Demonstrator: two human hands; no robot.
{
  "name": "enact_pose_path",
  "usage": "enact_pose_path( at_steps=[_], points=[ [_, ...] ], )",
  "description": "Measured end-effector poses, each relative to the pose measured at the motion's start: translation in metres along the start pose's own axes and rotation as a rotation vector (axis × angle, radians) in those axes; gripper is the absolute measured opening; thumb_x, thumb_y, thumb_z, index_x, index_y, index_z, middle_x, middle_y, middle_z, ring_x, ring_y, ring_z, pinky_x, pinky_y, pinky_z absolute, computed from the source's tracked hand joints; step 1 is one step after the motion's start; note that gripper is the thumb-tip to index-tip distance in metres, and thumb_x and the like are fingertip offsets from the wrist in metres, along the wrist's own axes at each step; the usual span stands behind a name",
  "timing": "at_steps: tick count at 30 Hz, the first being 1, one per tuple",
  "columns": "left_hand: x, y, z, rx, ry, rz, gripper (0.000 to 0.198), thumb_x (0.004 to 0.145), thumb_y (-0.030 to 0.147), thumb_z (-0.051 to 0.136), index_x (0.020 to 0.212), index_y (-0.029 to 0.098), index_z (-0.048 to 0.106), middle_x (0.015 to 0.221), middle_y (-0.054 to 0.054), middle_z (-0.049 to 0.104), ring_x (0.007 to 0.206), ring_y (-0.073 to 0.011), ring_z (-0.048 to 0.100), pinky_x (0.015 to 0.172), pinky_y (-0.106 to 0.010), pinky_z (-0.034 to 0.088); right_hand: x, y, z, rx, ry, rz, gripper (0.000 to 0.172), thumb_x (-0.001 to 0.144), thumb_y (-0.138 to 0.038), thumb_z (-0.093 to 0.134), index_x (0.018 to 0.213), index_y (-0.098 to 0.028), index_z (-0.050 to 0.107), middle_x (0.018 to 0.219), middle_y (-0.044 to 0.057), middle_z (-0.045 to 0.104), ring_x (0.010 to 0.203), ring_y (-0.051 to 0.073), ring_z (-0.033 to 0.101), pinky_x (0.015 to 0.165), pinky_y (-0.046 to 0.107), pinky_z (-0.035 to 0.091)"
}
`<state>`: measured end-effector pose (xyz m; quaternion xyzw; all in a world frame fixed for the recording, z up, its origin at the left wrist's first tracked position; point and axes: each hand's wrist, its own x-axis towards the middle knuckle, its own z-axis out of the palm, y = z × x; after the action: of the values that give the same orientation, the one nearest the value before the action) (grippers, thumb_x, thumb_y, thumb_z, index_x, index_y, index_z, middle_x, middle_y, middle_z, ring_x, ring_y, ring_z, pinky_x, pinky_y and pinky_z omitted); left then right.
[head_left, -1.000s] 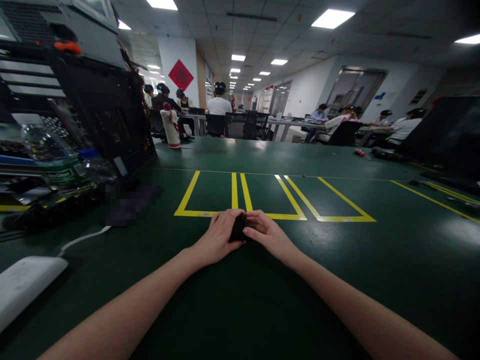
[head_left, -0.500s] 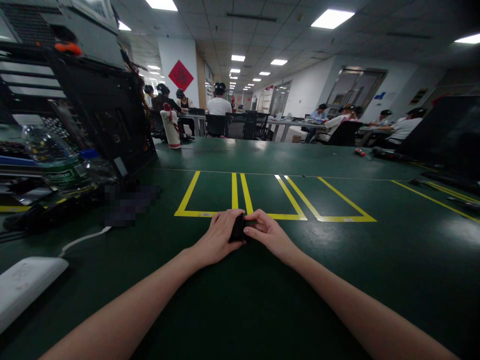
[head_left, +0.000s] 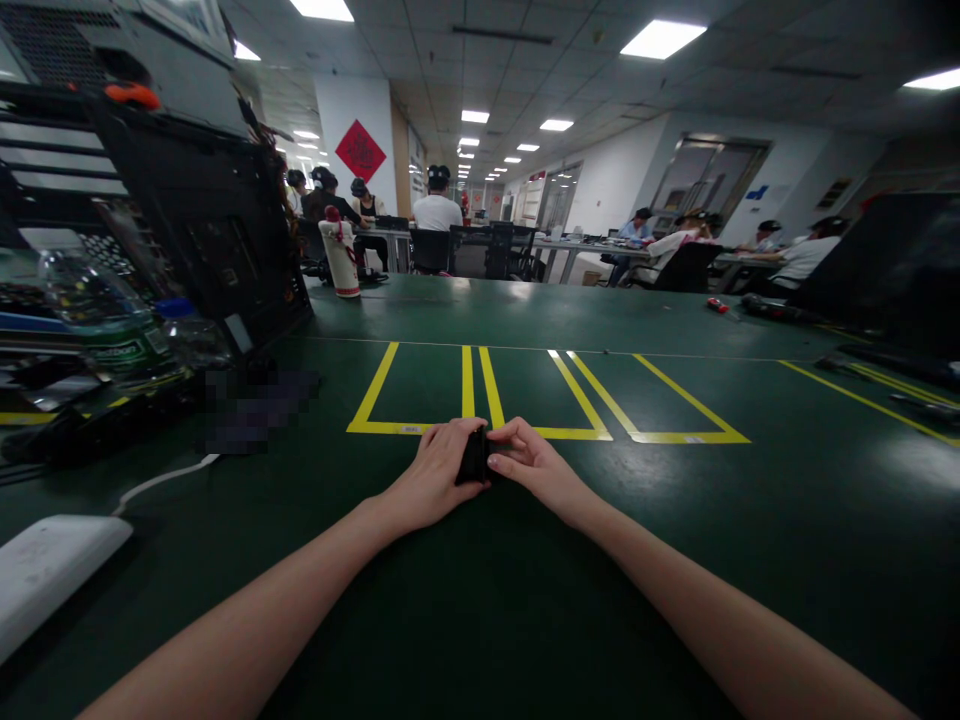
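A small black box-shaped object [head_left: 473,458] is held over the green table, just in front of the yellow tape. My left hand [head_left: 437,470] wraps round its left side, fingers over the far edge and thumb along the near edge. From the other side, my right hand [head_left: 541,468] brings a bent thumb and forefinger together at the object's right face. Much of the object is covered by my fingers, so its exact kind does not show.
Yellow tape outlines [head_left: 480,433] mark the green table [head_left: 480,620]. At left are a black computer case [head_left: 217,240], a plastic bottle [head_left: 105,310] and a white power strip [head_left: 56,570]. A pale tumbler [head_left: 341,258] stands farther back. Several people sit at distant desks.
Both hands keep the same hold on the black object with almost no movement. The whole view has shifted very slightly.
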<state>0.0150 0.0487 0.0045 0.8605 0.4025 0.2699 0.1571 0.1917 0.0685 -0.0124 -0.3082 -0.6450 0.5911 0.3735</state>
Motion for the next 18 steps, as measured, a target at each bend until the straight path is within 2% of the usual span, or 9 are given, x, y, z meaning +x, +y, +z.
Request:
enact_pose_path(
  at_steps=[6,12,18],
  points=[
    [0.0008,-0.0069,0.0084,-0.001,0.045,0.022,0.057,0.071,0.023,0.057,0.118,0.023,0.025,0.115,-0.006,0.041,0.110,-0.0227,0.038,0.096,-0.043,0.026,0.0000,-0.0009,0.0000,-0.043,0.009,0.001,0.029,0.074,-0.021,0.054,0.101,-0.023,0.044,0.101,0.003,0.049,0.097,0.016,0.050,0.086,0.036,0.040],
    [0.0003,-0.0064,0.0077,-0.005,0.032,0.019,0.053,0.073,0.023,0.055,0.117,0.023,0.027,0.115,-0.006,0.042,0.109,-0.0228,0.039,0.095,-0.043,0.027,0.0000,-0.0007,-0.0015,0.041,-0.068,-0.020,0.036,0.067,-0.017,0.062,0.096,-0.023,0.042,0.101,0.002,0.049,0.097,0.016,0.051,0.087,0.037,0.039],
    [0.0004,-0.0096,0.0108,-0.001,0.059,0.019,0.057,0.071,0.023,0.058,0.118,0.025,0.026,0.115,-0.005,0.041,0.109,-0.0227,0.039,0.095,-0.043,0.027,0.0006,-0.0004,-0.0001,-0.003,-0.004,-0.008,0.024,0.072,-0.022,0.057,0.093,-0.023,0.044,0.100,0.002,0.050,0.096,0.016,0.052,0.085,0.036,0.041]
  ],
)
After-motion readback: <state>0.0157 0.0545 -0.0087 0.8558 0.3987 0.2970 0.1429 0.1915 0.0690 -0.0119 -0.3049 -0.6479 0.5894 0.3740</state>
